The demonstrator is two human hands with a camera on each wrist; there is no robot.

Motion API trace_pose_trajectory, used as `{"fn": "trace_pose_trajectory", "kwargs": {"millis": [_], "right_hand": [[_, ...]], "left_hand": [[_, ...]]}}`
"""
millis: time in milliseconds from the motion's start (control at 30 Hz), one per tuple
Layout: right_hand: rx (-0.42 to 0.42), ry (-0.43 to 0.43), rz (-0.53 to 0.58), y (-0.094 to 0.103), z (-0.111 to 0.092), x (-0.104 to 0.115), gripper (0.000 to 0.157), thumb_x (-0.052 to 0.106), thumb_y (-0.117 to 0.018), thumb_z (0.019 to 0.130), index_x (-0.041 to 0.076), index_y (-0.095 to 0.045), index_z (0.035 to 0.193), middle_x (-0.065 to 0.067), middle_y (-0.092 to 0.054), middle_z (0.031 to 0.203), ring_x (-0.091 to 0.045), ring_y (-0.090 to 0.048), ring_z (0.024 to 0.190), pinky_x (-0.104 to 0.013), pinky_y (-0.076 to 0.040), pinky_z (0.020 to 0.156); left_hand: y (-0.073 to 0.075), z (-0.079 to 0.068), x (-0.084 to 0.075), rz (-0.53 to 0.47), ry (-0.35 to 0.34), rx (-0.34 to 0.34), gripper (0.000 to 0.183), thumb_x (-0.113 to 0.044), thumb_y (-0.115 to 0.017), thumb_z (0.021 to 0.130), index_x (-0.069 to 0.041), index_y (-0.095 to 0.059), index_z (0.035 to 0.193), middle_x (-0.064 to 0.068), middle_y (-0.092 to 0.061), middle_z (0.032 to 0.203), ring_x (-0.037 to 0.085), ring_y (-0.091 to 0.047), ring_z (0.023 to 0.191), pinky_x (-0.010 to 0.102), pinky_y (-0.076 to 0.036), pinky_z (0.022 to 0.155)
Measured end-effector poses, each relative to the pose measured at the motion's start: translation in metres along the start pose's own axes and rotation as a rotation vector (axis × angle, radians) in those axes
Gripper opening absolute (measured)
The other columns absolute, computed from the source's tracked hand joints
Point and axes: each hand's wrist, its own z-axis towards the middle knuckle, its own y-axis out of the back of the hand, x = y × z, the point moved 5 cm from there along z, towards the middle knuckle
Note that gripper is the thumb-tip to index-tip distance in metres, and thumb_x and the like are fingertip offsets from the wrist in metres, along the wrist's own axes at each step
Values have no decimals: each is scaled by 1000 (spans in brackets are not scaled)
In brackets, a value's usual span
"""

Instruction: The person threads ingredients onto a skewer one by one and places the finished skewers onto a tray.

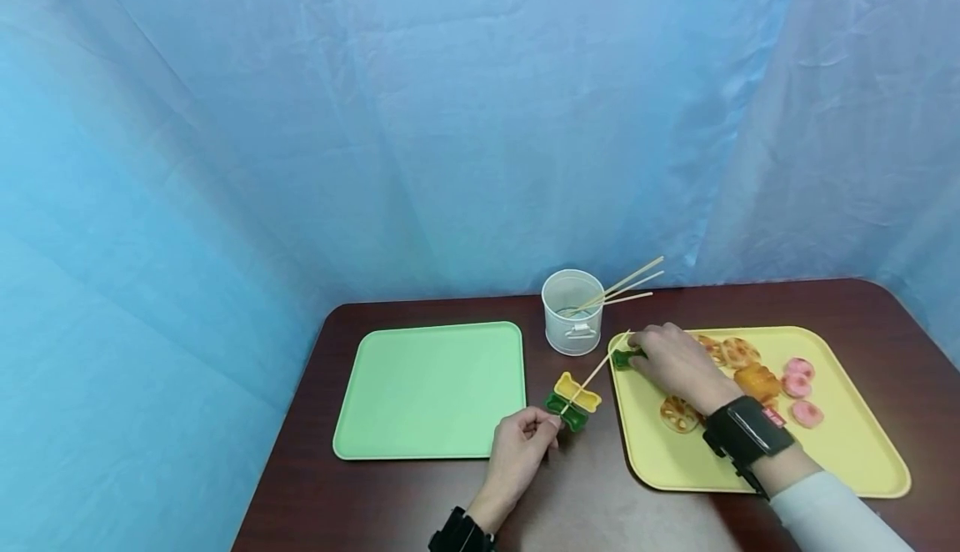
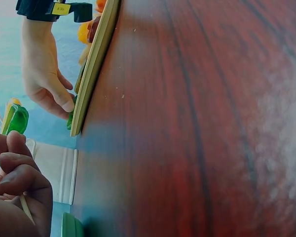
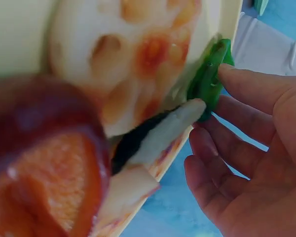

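Observation:
My left hand (image 1: 522,448) pinches a wooden skewer (image 1: 604,360) near its lower end, just below a green pepper piece (image 1: 576,419) and a yellow pepper piece (image 1: 567,386) threaded on it. The skewer's bare tip slants up toward the yellow tray (image 1: 855,456). Over that tray's left edge, my right hand (image 1: 678,364) pinches another green pepper piece (image 3: 207,81) between thumb and fingertips. Beside this piece, in the right wrist view, lie a large lotus root slice (image 3: 123,54) and a dark red-brown piece with an orange inside (image 3: 54,163).
More lotus root slices (image 1: 740,353), golden-brown pieces (image 1: 757,383) and several pink rounds (image 1: 807,413) lie on the yellow tray. A clear cup (image 1: 572,337) with several skewers (image 1: 636,275) stands at the back. On the left lies a green tray (image 1: 435,393). A blue curtain (image 1: 450,118) hangs behind the table.

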Motion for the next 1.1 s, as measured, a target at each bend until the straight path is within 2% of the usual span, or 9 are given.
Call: {"fn": "trace_pose_trajectory", "kwargs": {"millis": [200, 500, 667, 800, 933, 1100], "right_hand": [[27, -13, -7, -4, -1, -2, 12, 8, -78, 86, 14, -70, 80, 0, -60, 75, -24, -53, 71, -40, -40, 64], [58, 20, 30, -3, -5, -3, 16, 7, -80, 84, 16, -69, 78, 4, -55, 73, -17, -45, 67, -38, -35, 67], [82, 1, 57, -5, -7, -6, 15, 6, -78, 85, 16, -69, 78, 4, -55, 73, -19, -44, 68, -36, -34, 65], [64, -42, 109, -3, -10, -8, 6, 8, -79, 85, 10, -74, 89, -1, -63, 83, -20, -53, 74, -38, -42, 67], [42, -120, 176, 4, -14, -11, 22, 13, -77, 88, 0, -74, 105, -10, -68, 97, -27, -62, 86, -46, -51, 76], [19, -210, 262, 9, -22, -17, 32, 21, -75, 92, -1, -72, 115, -14, -69, 104, -26, -65, 90, -47, -53, 77]], "left_hand": [[0, 0, 1, -15, -1, 1, 24, -18, -67, 97, 3, -73, 88, -2, -64, 66, 11, -51, 56, 19, -38, 49], [0, -2, 0, -30, 6, 0, 22, -16, -67, 97, 4, -73, 89, 0, -65, 68, 10, -51, 56, 18, -39, 49], [-1, -2, -1, -49, 16, -9, 20, -15, -67, 97, 3, -73, 90, 5, -66, 70, 11, -51, 56, 18, -39, 49], [-2, -2, 0, -47, 29, -13, 18, -12, -65, 98, 4, -73, 92, 10, -67, 72, 11, -51, 57, 19, -39, 49], [-3, -2, 0, -51, 30, -7, 19, -13, -66, 98, 4, -72, 92, 10, -67, 72, 12, -51, 57, 19, -40, 49], [-3, -2, -1, -54, 27, 14, 21, -16, -66, 97, 4, -73, 91, 1, -65, 69, 13, -52, 58, 19, -42, 50]]}}
